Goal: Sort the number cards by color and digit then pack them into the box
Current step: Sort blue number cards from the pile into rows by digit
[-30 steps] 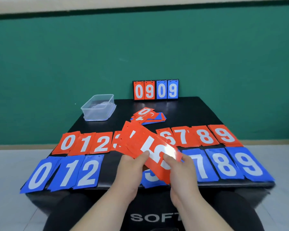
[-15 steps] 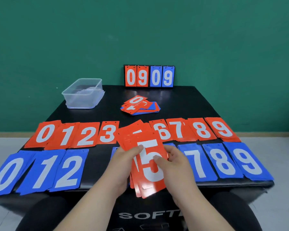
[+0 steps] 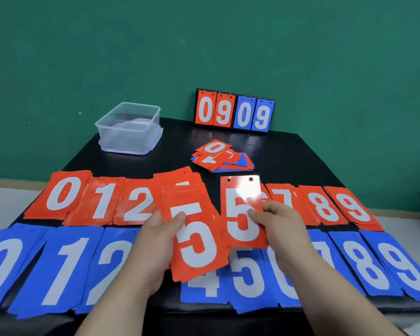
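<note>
Before the clear box (image 3: 129, 139), left fingers (image 3: 179, 218) grip red stack (image 3: 197, 253), right fingers (image 3: 255, 214) pinch card (image 3: 241, 197).

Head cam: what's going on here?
A person is sorting number cards on a black table. The left hand grips a stack of red cards with a 5 on top. The right hand pinches a single red 5 card over the red row. The blue row lies nearest. A mixed pile sits mid-table, and the clear box sits at the back left.
</note>
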